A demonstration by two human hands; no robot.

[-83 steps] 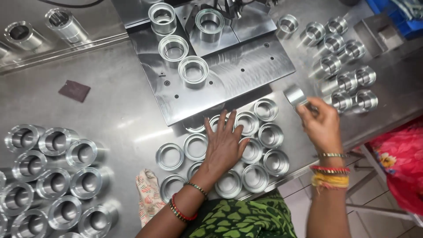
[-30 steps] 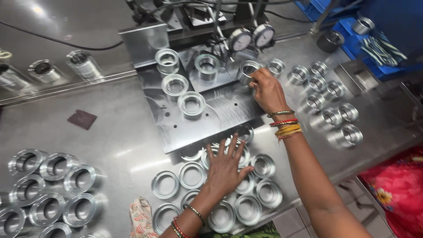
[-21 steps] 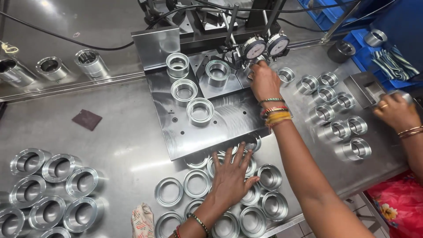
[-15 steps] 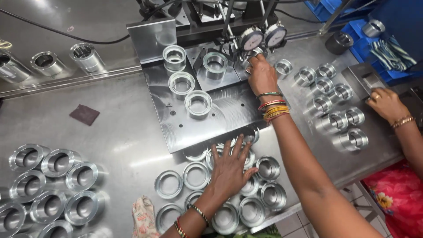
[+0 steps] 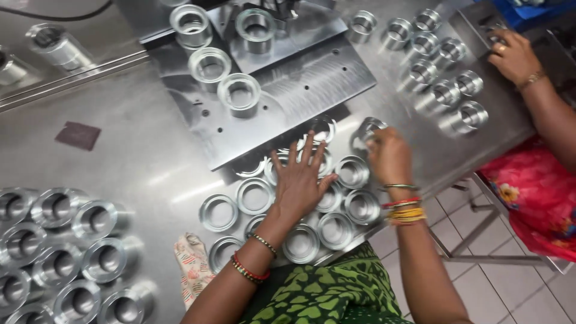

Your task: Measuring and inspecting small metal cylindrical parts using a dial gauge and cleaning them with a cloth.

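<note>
L hand: flat, fingers spread wide, palm down on cluster of metal rings at near table edge; grips nothing.
R hand: fingers curled round one metal ring, just beside steel plate corner.
Plate: 4 rings standing on it.
Far right: more rings in rows; co-worker's hand near them.
Left: stacked cylinders.
Cloth: at table edge, near L wrist.

My rings are bright silver, the surface dull grey steel with a dark brown patch. My garment is green with a black leaf pattern. Bangles are red, yellow and green. The cloth is cream with red print.
</note>
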